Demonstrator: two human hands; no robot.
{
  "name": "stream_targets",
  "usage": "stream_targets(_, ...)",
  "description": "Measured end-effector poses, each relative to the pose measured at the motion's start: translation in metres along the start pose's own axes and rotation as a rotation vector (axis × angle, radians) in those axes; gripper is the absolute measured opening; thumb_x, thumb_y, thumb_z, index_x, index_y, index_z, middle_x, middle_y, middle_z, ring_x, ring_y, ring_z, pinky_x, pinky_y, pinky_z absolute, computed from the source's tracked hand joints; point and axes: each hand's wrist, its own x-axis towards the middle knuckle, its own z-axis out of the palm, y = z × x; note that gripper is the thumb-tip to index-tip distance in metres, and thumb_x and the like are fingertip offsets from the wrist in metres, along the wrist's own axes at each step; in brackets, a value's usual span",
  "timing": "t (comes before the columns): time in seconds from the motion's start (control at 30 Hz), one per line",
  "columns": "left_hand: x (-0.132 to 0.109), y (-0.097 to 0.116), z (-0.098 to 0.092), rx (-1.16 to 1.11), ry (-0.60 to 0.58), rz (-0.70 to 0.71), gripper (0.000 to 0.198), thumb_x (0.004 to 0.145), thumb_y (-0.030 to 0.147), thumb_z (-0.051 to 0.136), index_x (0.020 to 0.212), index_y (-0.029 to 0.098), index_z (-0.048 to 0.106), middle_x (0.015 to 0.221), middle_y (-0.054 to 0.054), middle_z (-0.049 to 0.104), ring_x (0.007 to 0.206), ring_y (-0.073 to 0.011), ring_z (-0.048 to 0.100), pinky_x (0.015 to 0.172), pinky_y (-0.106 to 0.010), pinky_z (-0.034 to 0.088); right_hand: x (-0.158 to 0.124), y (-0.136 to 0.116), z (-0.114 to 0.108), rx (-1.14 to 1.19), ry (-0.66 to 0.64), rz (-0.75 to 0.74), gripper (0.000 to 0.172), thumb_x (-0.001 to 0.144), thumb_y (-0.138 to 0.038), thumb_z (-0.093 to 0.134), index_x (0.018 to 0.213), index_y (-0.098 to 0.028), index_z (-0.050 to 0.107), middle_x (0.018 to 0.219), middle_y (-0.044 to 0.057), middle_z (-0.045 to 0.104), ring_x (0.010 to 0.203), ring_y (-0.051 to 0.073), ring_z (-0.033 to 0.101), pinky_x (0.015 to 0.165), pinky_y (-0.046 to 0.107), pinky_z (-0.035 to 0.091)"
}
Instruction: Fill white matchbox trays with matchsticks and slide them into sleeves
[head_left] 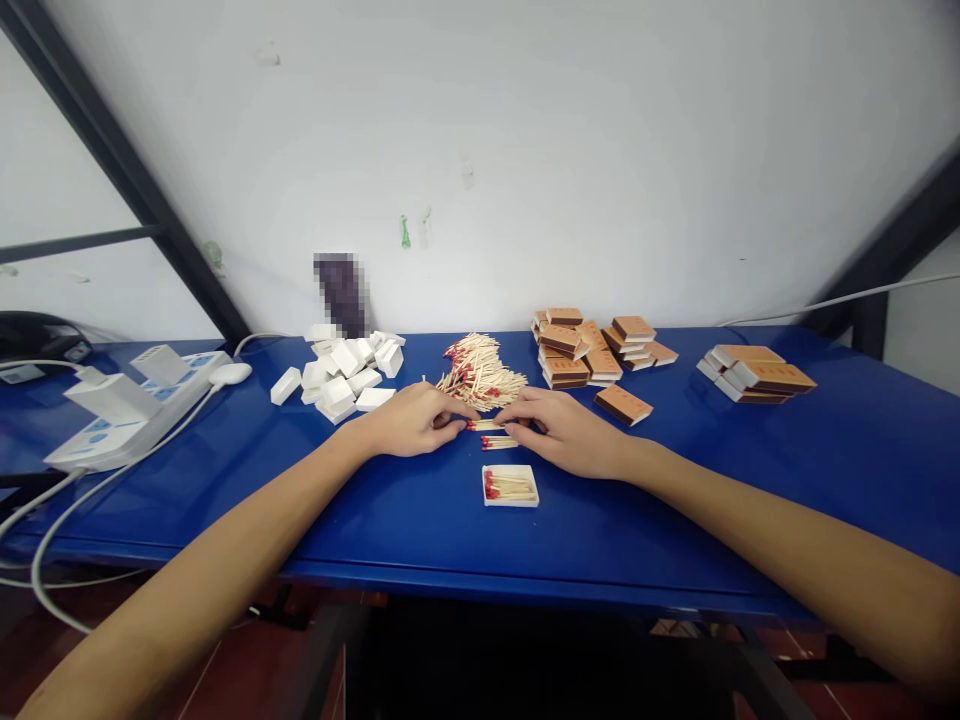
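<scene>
My left hand (420, 418) rests low over the blue table, its index finger stretched to the red heads of a small row of matches (484, 425). At the other end of that row is my right hand (566, 430), index finger and thumb apart. A second short row of matches (496, 442) lies just below, partly under the right thumb. Nearer the front edge sits a white matchbox tray (536, 484) with several matches in it, heads to the left. Behind both hands a loose heap of matches (484, 370) spreads out.
Several white empty trays (345, 370) are piled at left. Brown matchbox sleeves (589, 350) are heaped at right, with one lone sleeve (624, 404) before them. Stacked matchboxes (757, 372) stand farther right. A power strip (135, 420) with cables lies at far left.
</scene>
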Motion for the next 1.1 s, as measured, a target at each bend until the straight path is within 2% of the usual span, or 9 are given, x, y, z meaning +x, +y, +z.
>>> stream_targets(0.17, 0.002, 0.002, 0.000, -0.006, 0.010, 0.017, 0.034, 0.090, 0.023, 0.050, 0.117, 0.022, 0.070, 0.067, 0.001, 0.067, 0.055, -0.0115, 0.056, 0.061, -0.024, 0.040, 0.001, -0.003, -0.001, 0.002, 0.033, 0.000, 0.024, 0.096, -0.023, 0.047, 0.102, -0.018, 0.070, 0.086, 0.005, 0.062, 0.081, 0.018, 0.055, 0.071, 0.030, 0.041)
stream_targets(0.27, 0.003, 0.007, 0.000, 0.005, 0.009, 0.020, 0.032, 0.091, 0.024, 0.051, 0.115, 0.022, 0.071, 0.066, 0.001, 0.067, 0.056, -0.0116, 0.057, 0.061, -0.025, 0.040, 0.000, -0.006, -0.003, 0.003, 0.036, 0.023, 0.022, 0.092, -0.026, 0.053, 0.106, -0.019, 0.069, 0.082, 0.004, 0.060, 0.075, 0.017, 0.054, 0.068, 0.029, 0.040)
stream_targets(0.37, 0.004, 0.012, 0.000, 0.016, -0.008, 0.013, 0.031, 0.091, 0.025, 0.052, 0.115, 0.022, 0.071, 0.063, 0.002, 0.064, 0.055, -0.0114, 0.056, 0.060, -0.024, 0.039, 0.000, -0.008, -0.006, 0.010, 0.013, 0.054, 0.028, 0.090, -0.034, 0.059, 0.112, -0.018, 0.068, 0.086, 0.005, 0.060, 0.075, 0.017, 0.053, 0.067, 0.029, 0.040)
stream_targets(0.57, 0.005, 0.018, 0.002, 0.032, -0.035, 0.026, 0.032, 0.092, 0.024, 0.050, 0.117, 0.023, 0.070, 0.065, 0.001, 0.066, 0.057, -0.0112, 0.057, 0.059, -0.022, 0.039, 0.000, -0.003, -0.011, 0.023, -0.071, 0.040, 0.036, 0.087, -0.045, 0.065, 0.110, -0.018, 0.070, 0.087, 0.005, 0.059, 0.075, 0.017, 0.052, 0.066, 0.028, 0.039)
stream_targets(0.83, 0.005, 0.021, 0.002, -0.014, -0.037, 0.047, 0.032, 0.090, 0.021, 0.050, 0.114, 0.021, 0.071, 0.063, 0.002, 0.064, 0.054, -0.0103, 0.055, 0.058, -0.022, 0.038, 0.003, -0.006, -0.010, 0.077, -0.053, 0.035, 0.019, 0.088, -0.034, 0.065, 0.094, -0.018, 0.073, 0.077, 0.002, 0.059, 0.069, 0.015, 0.050, 0.064, 0.027, 0.036)
stream_targets(0.97, 0.006, 0.024, 0.003, -0.008, -0.009, 0.040, 0.029, 0.094, 0.031, 0.051, 0.110, 0.021, 0.072, 0.062, 0.002, 0.060, 0.056, -0.0106, 0.053, 0.059, -0.023, 0.038, 0.003, -0.009, -0.009, 0.095, -0.040, 0.060, 0.018, 0.087, -0.033, 0.066, 0.092, -0.018, 0.073, 0.076, 0.002, 0.059, 0.068, 0.014, 0.049, 0.062, 0.026, 0.036)
stream_targets(1.1, 0.007, 0.028, 0.006, 0.027, 0.057, 0.062, 0.030, 0.094, 0.041, 0.054, 0.104, 0.020, 0.074, 0.078, -0.002, 0.064, 0.070, -0.0132, 0.058, 0.065, -0.024, 0.041, 0.003, -0.008, -0.006, 0.129, -0.017, 0.107, 0.015, 0.084, -0.033, 0.068, 0.087, -0.019, 0.074, 0.072, 0.000, 0.060, 0.064, 0.012, 0.047, 0.059, 0.025, 0.035)
